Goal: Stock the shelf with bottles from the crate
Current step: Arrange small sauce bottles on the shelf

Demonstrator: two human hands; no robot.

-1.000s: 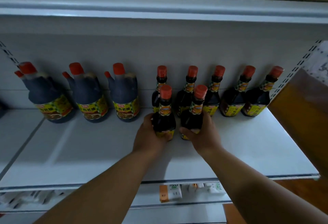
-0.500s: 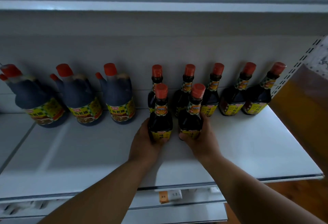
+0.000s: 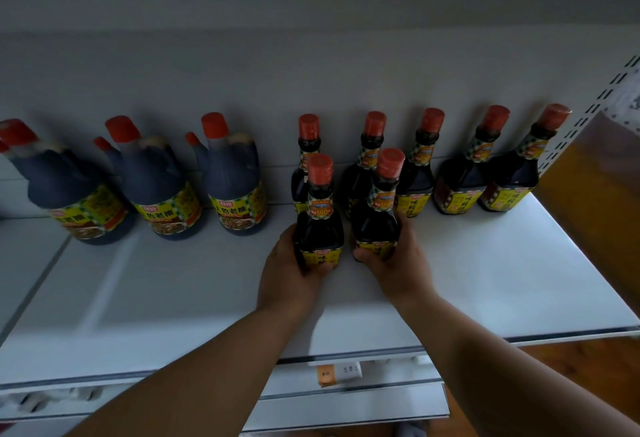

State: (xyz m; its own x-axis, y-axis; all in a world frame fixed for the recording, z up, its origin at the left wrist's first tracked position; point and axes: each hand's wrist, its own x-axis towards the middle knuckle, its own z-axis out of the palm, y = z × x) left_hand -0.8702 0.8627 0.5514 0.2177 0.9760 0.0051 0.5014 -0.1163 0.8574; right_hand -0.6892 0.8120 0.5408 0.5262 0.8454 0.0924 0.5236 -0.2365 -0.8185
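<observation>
Since the earlier frame, little is changed: two upright soy sauce bottles, left one (image 3: 320, 225) and right one (image 3: 377, 218), are kept gripped by the left hand (image 3: 289, 272) and right hand (image 3: 398, 265) on the shelf (image 3: 485, 280), just before the back row (image 3: 457, 173), directly ahead.

Bottles (image 3: 320, 225) dark — red caps, yellow labels; shelf (image 3: 485, 280) white.
</observation>
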